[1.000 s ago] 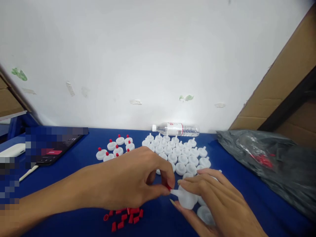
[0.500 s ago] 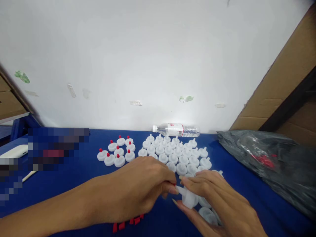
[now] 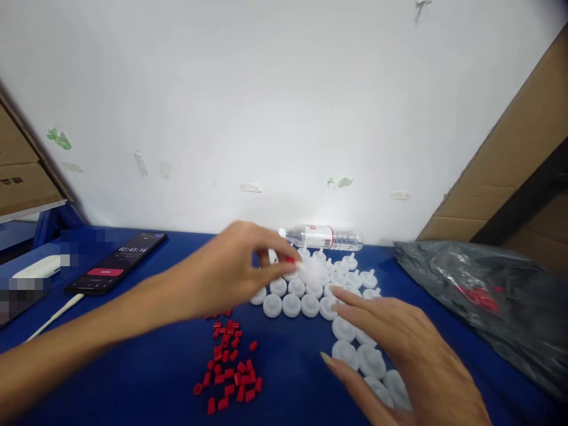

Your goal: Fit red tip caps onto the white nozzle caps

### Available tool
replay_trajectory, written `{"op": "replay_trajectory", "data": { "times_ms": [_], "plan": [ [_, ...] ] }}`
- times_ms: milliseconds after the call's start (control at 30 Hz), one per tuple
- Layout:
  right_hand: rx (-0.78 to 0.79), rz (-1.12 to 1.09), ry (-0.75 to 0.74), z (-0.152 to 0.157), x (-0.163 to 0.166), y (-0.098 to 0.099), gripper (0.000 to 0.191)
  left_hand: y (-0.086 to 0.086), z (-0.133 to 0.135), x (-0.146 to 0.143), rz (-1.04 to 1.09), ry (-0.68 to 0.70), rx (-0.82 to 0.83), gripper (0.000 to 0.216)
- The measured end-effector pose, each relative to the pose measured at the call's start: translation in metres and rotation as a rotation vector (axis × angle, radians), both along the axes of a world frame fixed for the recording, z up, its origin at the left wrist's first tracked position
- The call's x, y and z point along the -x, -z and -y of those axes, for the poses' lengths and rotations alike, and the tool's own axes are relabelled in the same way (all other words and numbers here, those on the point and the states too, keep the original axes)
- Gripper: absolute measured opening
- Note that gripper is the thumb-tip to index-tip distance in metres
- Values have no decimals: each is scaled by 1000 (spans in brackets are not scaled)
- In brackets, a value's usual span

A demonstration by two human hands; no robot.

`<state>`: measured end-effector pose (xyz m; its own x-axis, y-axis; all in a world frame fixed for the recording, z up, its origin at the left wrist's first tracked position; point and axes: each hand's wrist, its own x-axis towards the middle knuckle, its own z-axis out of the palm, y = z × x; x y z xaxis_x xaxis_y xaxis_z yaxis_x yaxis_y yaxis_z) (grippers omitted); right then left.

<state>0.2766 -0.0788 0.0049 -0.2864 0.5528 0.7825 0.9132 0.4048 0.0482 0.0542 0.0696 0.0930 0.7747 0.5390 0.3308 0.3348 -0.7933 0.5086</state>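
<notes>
My left hand [image 3: 235, 269] pinches a small red cap [image 3: 290, 260] between thumb and forefinger. On that cap's end is a white round lid with a spout [image 3: 312, 271], smeared by motion, held above the others. My right hand [image 3: 403, 352] is open, fingers and thumb spread apart, nearest to the white lids [image 3: 345, 355] at the front right. Many similar white spouted lids [image 3: 291, 305] lie in rows behind. Loose red caps [image 3: 228, 376] are scattered at the front, left of centre. The red-tipped lids at the back left are hidden behind my left hand and forearm.
A clear plastic bottle [image 3: 319, 236] lies against the white wall. On the right is a dark plastic bag [image 3: 479, 296] with red pieces visible on it. At the left lie a phone [image 3: 119, 260] and a white cable [image 3: 55, 318]. Cardboard [image 3: 492, 160] stands at the right.
My left hand has moved up and left, carrying the red-capped lid away from my right hand. My right hand has let go and opened. More loose red caps now show.
</notes>
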Motion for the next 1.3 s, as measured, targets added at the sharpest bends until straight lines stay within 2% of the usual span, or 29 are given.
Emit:
{"op": "replay_trajectory", "data": {
  "times_ms": [67,100,167,233,367,533,700,867,1067,1133,1200,1300],
  "plan": [
    [-1,9,-24,0,2,-2,23,-3,-20,7,-73,-225,-235,20],
    [2,17,-43,0,2,-2,21,-2,-31,11,-176,-317,-382,23],
    [9,29,-64,0,3,-2,20,5,-51,16,-280,-387,-458,27],
    [10,44,-67,-1,3,0,21,17,-66,19,-382,-369,-487,29],
    [44,65,-71,-2,0,4,22,38,-79,20,-581,-228,-495,39],
    [114,87,-95,0,-5,8,22,42,-78,20,-676,-137,-504,46],
    [137,92,-36,-1,-3,9,21,29,-64,16,-662,-163,-539,43],
    [151,144,99,-10,-6,9,26,21,-32,8,-621,-105,-549,24],
    [108,149,103,-9,-14,-8,20,17,-3,3,-570,7,-592,12],
    [78,150,64,-7,-18,-17,18,18,5,6,-529,43,-618,11],
    [64,172,-45,-4,-21,-25,21,23,17,11,-470,68,-663,13],
    [58,270,-178,1,-24,-27,33,41,40,23,-334,98,-743,22]
  ]
}}
